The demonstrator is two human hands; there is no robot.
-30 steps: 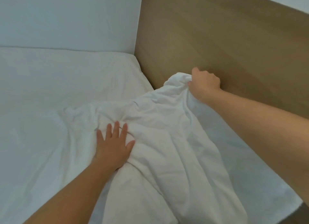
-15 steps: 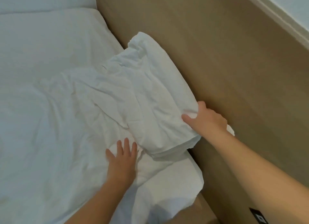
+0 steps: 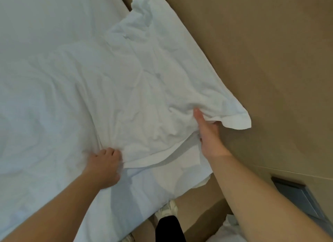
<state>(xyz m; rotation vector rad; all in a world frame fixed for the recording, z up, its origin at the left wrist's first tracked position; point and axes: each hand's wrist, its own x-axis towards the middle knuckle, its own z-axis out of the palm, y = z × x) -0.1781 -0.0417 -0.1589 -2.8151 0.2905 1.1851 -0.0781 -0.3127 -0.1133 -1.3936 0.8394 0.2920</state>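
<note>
A wide bed (image 3: 45, 43) covered in a white sheet fills the left and centre of the view, seen from above. A light brown wooden panel (image 3: 261, 52) runs along its right side. A crumpled white pillowcase (image 3: 153, 79) lies on the bed along that panel, and its near right corner sticks out past the mattress edge in front of the wood.

The left hand (image 3: 105, 165) is at the pillowcase's near left corner, knuckles up, its fingers (image 3: 110, 151) curled tight and bunching the hem. The right hand (image 3: 210, 137) grips the near right part. The thumb lies on top of a fold and the fingers are tucked out of sight under the cloth, so the fabric is pinched between them.

Below the bed edge are a black trouser leg (image 3: 169, 229) and a pale shoe (image 3: 168, 210) on the floor.
</note>
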